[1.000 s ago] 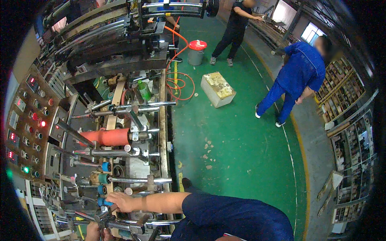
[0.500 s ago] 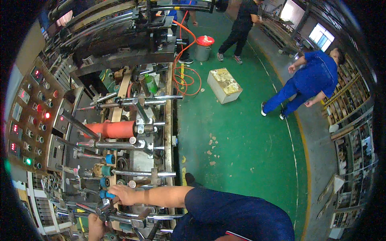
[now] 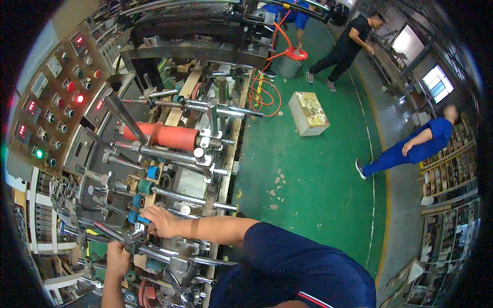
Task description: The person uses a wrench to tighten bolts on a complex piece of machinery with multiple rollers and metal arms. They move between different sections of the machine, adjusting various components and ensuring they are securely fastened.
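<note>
Right hand [image 3: 161,222] on blue roller [image 3: 133,216]; left hand [image 3: 118,255] beside clamp [image 3: 134,236].

Fingers and edges partly lost from sight.
The left hand's [image 3: 118,255] fingertips are hidden at the metal clamp [image 3: 134,234], and the forearm below runs off the lower edge. The right hand [image 3: 161,222] covers part of a blue roller [image 3: 143,219]. A distant person's [image 3: 303,19] upper body is cut off above; the head of a worker in blue [image 3: 431,136] is blurred. Goods on the shelves [image 3: 452,228] are too small to tell.

Shiny metal rods [image 3: 156,253], smooth red roller [image 3: 169,136].
</note>
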A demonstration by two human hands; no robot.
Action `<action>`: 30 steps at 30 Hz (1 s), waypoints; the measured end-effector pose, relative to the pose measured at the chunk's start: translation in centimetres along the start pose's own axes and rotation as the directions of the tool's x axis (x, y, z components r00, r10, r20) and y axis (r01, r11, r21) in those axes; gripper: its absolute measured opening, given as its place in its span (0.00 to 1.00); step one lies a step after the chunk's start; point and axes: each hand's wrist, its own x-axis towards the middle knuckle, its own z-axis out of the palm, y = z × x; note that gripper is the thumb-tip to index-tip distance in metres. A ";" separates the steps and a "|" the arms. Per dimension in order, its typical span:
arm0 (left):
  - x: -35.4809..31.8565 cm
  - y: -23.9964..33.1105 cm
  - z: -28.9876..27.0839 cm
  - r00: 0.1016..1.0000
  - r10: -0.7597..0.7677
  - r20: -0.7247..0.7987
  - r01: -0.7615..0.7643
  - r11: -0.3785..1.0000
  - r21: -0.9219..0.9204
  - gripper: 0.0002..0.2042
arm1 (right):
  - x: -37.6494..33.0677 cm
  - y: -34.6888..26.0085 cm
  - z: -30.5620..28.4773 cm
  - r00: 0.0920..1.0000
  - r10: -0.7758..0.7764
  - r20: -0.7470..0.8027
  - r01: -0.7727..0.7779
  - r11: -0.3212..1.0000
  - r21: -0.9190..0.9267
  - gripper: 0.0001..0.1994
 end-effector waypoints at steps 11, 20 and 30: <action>0.5 -0.7 -1.6 0.994 -0.015 0.104 0.008 0.997 0.076 0.13 | 2.9 -1.5 -0.8 0.965 -0.172 0.197 0.126 0.966 0.224 0.29; -1.1 1.7 -1.6 0.983 -0.167 0.079 0.152 0.974 0.167 0.09 | 2.7 -2.7 1.4 0.985 -0.171 -0.008 0.157 0.887 0.434 0.13; -1.5 -0.8 0.4 0.998 -0.053 -0.046 0.063 0.958 0.281 0.12 | 2.8 -1.7 1.5 0.987 -0.155 -0.033 0.154 0.889 0.432 0.13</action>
